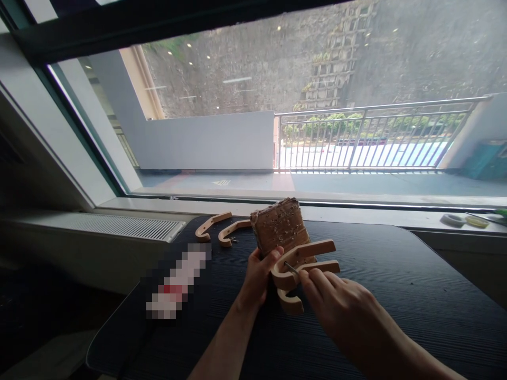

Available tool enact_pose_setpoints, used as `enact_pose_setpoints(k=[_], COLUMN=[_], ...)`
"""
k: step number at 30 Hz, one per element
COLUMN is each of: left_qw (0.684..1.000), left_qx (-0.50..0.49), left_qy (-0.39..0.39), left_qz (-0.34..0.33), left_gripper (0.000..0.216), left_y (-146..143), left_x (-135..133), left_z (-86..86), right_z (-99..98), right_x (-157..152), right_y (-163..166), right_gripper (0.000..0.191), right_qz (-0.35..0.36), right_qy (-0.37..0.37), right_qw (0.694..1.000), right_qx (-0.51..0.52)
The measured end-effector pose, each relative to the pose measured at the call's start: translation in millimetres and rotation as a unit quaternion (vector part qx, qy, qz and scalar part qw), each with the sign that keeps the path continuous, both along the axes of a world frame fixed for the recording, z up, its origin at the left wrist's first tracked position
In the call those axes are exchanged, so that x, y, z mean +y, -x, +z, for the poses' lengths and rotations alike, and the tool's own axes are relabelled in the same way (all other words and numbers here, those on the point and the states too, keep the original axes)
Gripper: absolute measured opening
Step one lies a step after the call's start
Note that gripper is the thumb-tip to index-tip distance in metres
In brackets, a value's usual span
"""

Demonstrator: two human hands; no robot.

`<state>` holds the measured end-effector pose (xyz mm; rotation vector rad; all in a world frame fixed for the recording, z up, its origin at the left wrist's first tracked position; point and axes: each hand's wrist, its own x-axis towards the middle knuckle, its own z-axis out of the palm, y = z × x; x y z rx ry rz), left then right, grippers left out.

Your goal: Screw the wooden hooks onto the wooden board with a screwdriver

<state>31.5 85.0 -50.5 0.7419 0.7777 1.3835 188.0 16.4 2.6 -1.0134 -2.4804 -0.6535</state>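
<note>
My left hand is closed around a rough brown board tilted above the table, its thumb at the base of a pale wooden hook. Dark specks and pits cover the board's face. The hook lies against the board with its straight arm pointing right. Another curved wooden piece shows below it, partly hidden. My right hand pinches a thin metal rod, whose tip meets a hole in the hook's curve. The rod's other end is hidden in my fingers.
Two similar wooden hooks lie at the back left of the dark table, with small screws beside them. A pixelated pale strip lies at left. Rolls of tape sit on the windowsill.
</note>
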Motion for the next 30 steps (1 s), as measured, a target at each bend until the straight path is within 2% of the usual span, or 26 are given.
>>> enact_pose_setpoints(k=[4,8,10,13,17,21,25,27,30], left_qw=[1.000,1.000,1.000,1.000,1.000,1.000,1.000,1.000,1.000], left_qx=[0.008,0.007,0.007,0.013,0.014,0.009,0.002,0.005,0.010], left_qy=[-0.009,-0.015,-0.015,-0.016,-0.014,-0.003,-0.002,-0.002,-0.010], left_qz=[-0.008,-0.001,0.001,0.004,0.004,0.007,0.010,0.012,0.014], left_gripper=[0.030,0.030,0.031,0.030,0.029,0.030,0.031,0.030,0.028], left_y=[0,-1,0,0,0,-1,-1,-1,-1], left_x=[-1,-1,-1,0,0,0,-1,-1,-3], left_z=[0.3,-0.8,-1.4,-2.0,-1.5,-0.3,1.3,2.3,3.7], right_z=[-3.5,-0.6,3.0,8.7,9.6,3.1,-3.4,-6.9,-11.1], right_x=[4,9,11,11,3,-3,0,2,5], right_y=[-7,-13,-13,-12,-13,-14,-11,-10,-10], right_gripper=[0.025,0.016,0.016,0.021,0.040,0.035,0.035,0.033,0.025], right_qz=[-0.023,-0.094,-0.105,-0.106,-0.043,0.006,0.019,0.019,-0.007], right_qy=[0.113,0.232,0.256,0.246,0.199,0.125,0.060,0.076,0.148], right_qw=[0.990,0.952,0.942,0.951,0.975,0.992,0.998,0.996,0.981], right_qx=[0.082,0.178,0.187,0.154,0.085,0.031,0.032,0.048,0.127])
